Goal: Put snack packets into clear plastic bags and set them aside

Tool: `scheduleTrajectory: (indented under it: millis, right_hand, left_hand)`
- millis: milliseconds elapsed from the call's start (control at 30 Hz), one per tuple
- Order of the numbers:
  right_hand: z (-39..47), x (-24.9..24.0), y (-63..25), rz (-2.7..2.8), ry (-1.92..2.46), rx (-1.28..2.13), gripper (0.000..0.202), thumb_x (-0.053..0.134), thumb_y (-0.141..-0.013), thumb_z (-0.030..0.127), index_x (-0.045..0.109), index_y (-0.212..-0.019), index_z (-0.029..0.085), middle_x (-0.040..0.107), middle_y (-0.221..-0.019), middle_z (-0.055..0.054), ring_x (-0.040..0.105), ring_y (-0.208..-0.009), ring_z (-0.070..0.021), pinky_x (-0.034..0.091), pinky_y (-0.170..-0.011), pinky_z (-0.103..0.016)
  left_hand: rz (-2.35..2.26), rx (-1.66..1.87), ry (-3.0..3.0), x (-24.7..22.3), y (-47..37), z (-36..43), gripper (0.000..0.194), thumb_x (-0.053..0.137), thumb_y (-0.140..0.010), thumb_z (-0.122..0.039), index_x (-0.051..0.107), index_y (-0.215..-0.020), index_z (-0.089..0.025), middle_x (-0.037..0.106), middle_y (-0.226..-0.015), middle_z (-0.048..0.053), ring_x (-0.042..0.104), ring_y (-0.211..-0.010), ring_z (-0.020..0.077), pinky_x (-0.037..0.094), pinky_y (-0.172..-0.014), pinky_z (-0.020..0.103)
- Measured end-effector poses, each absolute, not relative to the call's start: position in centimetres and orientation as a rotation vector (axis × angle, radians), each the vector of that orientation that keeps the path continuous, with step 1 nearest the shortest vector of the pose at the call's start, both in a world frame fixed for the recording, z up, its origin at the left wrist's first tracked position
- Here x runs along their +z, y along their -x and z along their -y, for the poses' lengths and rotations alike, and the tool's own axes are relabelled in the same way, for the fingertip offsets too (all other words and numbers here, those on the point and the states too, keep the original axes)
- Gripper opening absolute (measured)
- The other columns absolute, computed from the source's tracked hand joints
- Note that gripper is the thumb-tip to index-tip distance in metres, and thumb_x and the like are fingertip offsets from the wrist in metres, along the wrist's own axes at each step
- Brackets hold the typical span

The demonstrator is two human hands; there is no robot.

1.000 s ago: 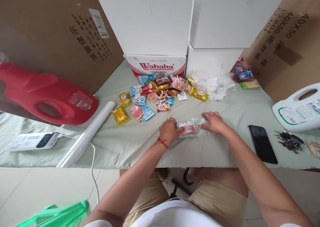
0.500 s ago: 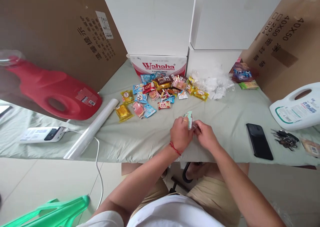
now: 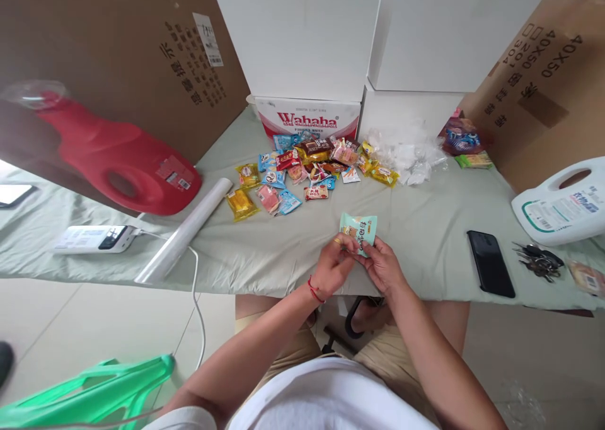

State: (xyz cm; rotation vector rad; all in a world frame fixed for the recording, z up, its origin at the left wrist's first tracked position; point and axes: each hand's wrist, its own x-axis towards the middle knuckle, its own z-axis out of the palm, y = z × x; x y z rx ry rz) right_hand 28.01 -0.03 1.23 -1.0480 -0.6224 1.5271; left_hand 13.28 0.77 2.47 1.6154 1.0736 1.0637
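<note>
A mint-green snack packet (image 3: 366,226) with dark lettering and a small cartoon picture is held up over the near middle of the table. My right hand (image 3: 384,267) grips its lower right side, thumb across the front. On the other side, my left hand (image 3: 332,268), with a ring and a red cord bracelet at the wrist, has its curled fingers on the packet's lower left corner. Beyond my hands lies a pile of wrapped snacks (image 3: 316,192) in red, blue, yellow and pink. The packet's lower edge is partly hidden by my fingers.
Crumpled clear plastic bags (image 3: 416,165) lie right of the pile. Leftward are a clear plastic roll (image 3: 189,228), a power bank (image 3: 94,238) with a cable and a red jug (image 3: 127,165). A phone (image 3: 490,263), keys (image 3: 539,261) and a white jug (image 3: 562,203) lie rightward.
The mint-green packet has turned so its printed front now faces me. My right hand has shifted from pinching its edge to gripping its side. The view has shifted slightly.
</note>
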Motion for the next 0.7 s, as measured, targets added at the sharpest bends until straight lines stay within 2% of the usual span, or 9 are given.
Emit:
scheduleTrajectory:
  millis: [33,133,233,300,433,500,567,633,700]
  right_hand:
    - [0.0,1.2,-28.1,0.613,1.047,1.513,0.043,0.087,-0.071,0.047,0.069,-0.103,0.024,0.074,-0.112,-0.005,0.068,-0.103,-0.0242,0.059,-0.089,-0.041]
    - [0.4,1.2,-28.5,0.577,1.06,1.476,0.045,0.089,-0.07,0.047,0.07,-0.103,0.025,0.074,-0.112,-0.004,0.069,-0.102,-0.0235,0.059,-0.092,-0.043]
    - [1.1,1.4,-28.7,0.654,1.108,1.555,0.047,0.091,-0.068,0.047,0.071,-0.104,0.024,0.076,-0.109,-0.004,0.071,-0.097,-0.0231,0.061,-0.088,-0.041]
    - [1.7,1.6,-28.9,0.688,1.176,1.568,0.051,0.092,-0.066,0.048,0.072,-0.106,0.023,0.076,-0.107,-0.004,0.072,-0.092,-0.0234,0.061,-0.085,-0.041]
    - [3.2,1.9,-29.9,0.706,1.32,1.468,0.051,0.089,-0.068,0.052,0.072,-0.107,0.025,0.077,-0.105,-0.004,0.073,-0.09,-0.025,0.06,-0.084,-0.042]
    - [3.6,2.3,-31.6,0.771,1.36,1.417,0.046,0.086,-0.071,0.053,0.072,-0.104,0.025,0.077,-0.103,-0.004,0.072,-0.093,-0.0258,0.058,-0.086,-0.041]
    - [3.2,3.0,-34.8,0.824,1.41,1.293,0.042,0.085,-0.072,0.053,0.073,-0.099,0.024,0.077,-0.1,-0.004,0.071,-0.095,-0.0244,0.057,-0.087,-0.038]
    - [1.6,4.1,-39.4,0.79,1.484,1.078,0.04,0.087,-0.07,0.05,0.072,-0.095,0.023,0.075,-0.097,-0.003,0.069,-0.09,-0.0202,0.056,-0.079,-0.031]
    - [-1.2,5.3,-45.0,0.649,1.566,0.872,0.037,0.089,-0.068,0.041,0.069,-0.093,0.022,0.073,-0.096,-0.002,0.064,-0.077,-0.0141,0.048,-0.059,-0.023]
  left_hand:
    - [-1.2,1.137,-1.469,2.6,-13.0,-0.8,0.006,0.051,-0.085,-0.026,0.045,-0.086,-0.023,0.063,-0.094,0.005,0.061,-0.088,0.0181,0.052,-0.078,0.031]
    - [-1.498,1.18,-1.116,2.8,-12.8,-1.2,0.019,0.055,-0.089,-0.04,0.048,-0.093,-0.022,0.063,-0.094,0.004,0.062,-0.089,0.0165,0.051,-0.08,0.028]
    - [-1.287,1.012,-0.997,2.9,-13.4,-1.6,0.04,0.065,-0.084,-0.052,0.053,-0.106,-0.021,0.068,-0.102,0.006,0.066,-0.092,0.017,0.053,-0.078,0.027]
    - [-1.153,0.973,-0.961,2.9,-14.1,-1.7,0.046,0.071,-0.079,-0.054,0.056,-0.105,-0.02,0.07,-0.1,0.005,0.066,-0.087,0.017,0.053,-0.075,0.027]
    - [-1.096,0.948,-0.984,2.7,-15.9,-1.5,0.043,0.074,-0.079,-0.052,0.06,-0.102,-0.018,0.072,-0.096,0.005,0.066,-0.083,0.0181,0.054,-0.073,0.029]
    - [-1.086,0.89,-1.137,2.6,-16.2,-1.4,0.038,0.068,-0.085,-0.051,0.063,-0.103,-0.018,0.072,-0.102,0.007,0.068,-0.092,0.0209,0.056,-0.08,0.032]
    - [-1.135,0.904,-1.354,2.4,-15.6,-1.5,0.031,0.063,-0.089,-0.046,0.065,-0.106,-0.02,0.07,-0.116,0.01,0.066,-0.11,0.0244,0.055,-0.093,0.037]
    - [-1.256,1.016,-1.562,2.1,-13.9,-1.7,0.024,0.061,-0.09,-0.039,0.066,-0.107,-0.022,0.066,-0.128,0.012,0.06,-0.125,0.0263,0.05,-0.106,0.042]
    - [-1.41,1.131,-1.706,1.7,-11.1,-1.9,0.018,0.058,-0.092,-0.034,0.065,-0.104,-0.022,0.065,-0.125,0.012,0.059,-0.127,0.0272,0.046,-0.112,0.047]
